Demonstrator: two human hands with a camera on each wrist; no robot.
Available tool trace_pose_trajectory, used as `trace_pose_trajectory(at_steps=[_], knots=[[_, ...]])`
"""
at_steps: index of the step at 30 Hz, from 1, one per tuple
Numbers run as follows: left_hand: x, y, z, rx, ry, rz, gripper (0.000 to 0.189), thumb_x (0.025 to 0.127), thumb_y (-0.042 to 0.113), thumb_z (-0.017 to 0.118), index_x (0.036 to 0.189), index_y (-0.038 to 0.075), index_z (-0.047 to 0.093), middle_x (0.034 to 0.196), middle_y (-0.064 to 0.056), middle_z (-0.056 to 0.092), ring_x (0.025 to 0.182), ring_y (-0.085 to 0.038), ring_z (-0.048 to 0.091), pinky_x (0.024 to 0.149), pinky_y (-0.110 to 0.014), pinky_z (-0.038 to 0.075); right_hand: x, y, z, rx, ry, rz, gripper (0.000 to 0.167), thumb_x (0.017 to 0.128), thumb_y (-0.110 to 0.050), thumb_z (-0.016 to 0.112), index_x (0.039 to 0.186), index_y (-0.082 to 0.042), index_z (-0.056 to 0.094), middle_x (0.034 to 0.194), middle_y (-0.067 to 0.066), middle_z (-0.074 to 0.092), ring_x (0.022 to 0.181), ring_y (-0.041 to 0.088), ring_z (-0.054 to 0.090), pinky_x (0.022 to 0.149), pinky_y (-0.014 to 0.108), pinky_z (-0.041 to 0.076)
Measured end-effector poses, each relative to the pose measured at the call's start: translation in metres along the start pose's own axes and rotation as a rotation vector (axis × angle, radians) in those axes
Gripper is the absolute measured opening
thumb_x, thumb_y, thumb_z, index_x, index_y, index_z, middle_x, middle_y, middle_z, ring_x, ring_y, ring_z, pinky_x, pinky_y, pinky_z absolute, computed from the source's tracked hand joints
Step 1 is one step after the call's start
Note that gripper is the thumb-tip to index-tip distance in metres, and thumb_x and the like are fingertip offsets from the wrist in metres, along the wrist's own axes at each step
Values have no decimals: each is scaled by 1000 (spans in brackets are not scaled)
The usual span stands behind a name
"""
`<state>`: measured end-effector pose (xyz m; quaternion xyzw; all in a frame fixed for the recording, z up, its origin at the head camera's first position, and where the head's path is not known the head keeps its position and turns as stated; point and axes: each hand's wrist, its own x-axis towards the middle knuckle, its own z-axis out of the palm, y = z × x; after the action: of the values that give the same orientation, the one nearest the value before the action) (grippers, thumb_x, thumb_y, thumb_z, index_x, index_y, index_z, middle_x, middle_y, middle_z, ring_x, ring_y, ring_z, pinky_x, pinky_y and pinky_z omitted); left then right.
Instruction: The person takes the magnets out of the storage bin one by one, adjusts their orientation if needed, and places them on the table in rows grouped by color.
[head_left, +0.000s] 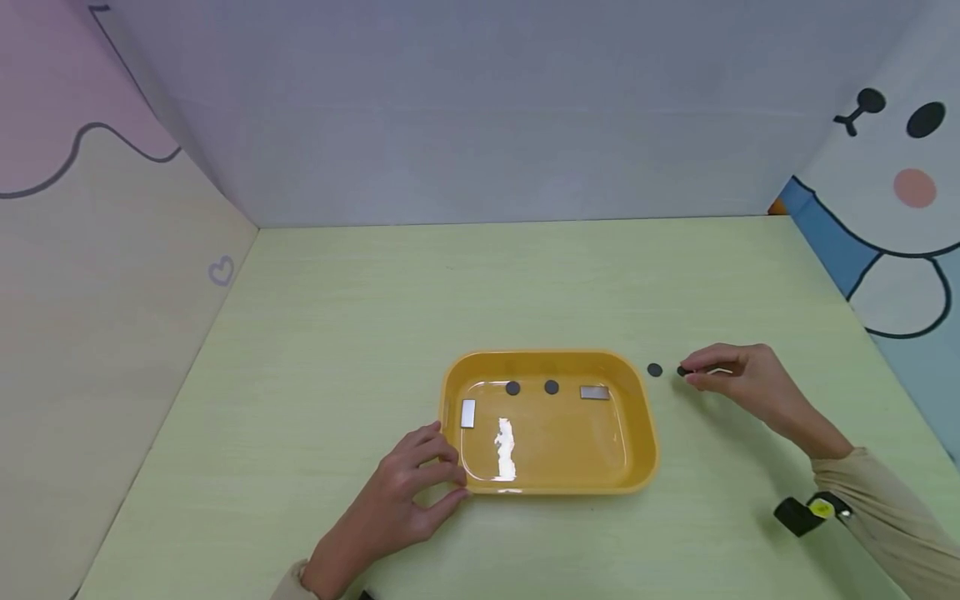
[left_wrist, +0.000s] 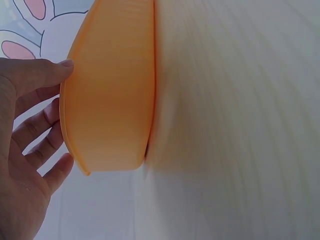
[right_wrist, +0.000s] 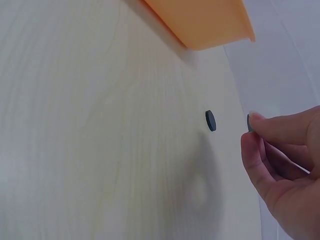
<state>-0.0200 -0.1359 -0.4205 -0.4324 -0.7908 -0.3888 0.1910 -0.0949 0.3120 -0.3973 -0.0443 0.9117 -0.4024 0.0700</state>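
A yellow plastic tray [head_left: 570, 442] lies on the table, with two dark round discs and two silver rectangular plates inside. My left hand [head_left: 407, 485] holds the tray's left side near the front corner. In the left wrist view, the thumb and fingers [left_wrist: 60, 70] meet the tray's rim [left_wrist: 63, 107]. To the right of the tray, my right hand [head_left: 750, 387] pinches a small dark disc [head_left: 682, 371] between thumb and fingertips, just above the table. Another dark disc [head_left: 655, 370] rests on the table between that hand and the tray; it also shows in the right wrist view.
Inside the tray, one disc [head_left: 513, 388] and another disc [head_left: 552, 387] sit near the far wall. One silver plate [head_left: 468, 414] lies at the left, the other silver plate [head_left: 595, 392] at the right. Walls stand behind and beside the pale green table [head_left: 337, 333].
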Motion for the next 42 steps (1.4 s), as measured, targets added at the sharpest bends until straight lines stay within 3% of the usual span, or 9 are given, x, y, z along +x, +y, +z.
trace_pose_trajectory(at_steps=[14,34,42], knots=[[1,1,-1,1,-12,-11,7,82,15,72,79,16,66,88,5,58,93,-19,55,98,-50,42,5,12,6,-66,30,-37,19,82,-17,73,99,-7,72,100,11,68,82,0,58,65,14,50],[0,2,1,1,8,0,7,85,18,68,79,16,66,88,5,58,95,-20,55,98,-50,42,11,16,15,-141,120,-153,15,79,-4,74,94,-3,72,94,12,67,77,-1,57,66,8,47],[0,1,1,1,8,12,9,78,12,73,79,16,65,88,4,58,94,-19,55,95,-52,44,9,15,21,-153,146,-189,15,77,1,74,91,-1,71,91,12,66,74,-2,56,64,7,47]])
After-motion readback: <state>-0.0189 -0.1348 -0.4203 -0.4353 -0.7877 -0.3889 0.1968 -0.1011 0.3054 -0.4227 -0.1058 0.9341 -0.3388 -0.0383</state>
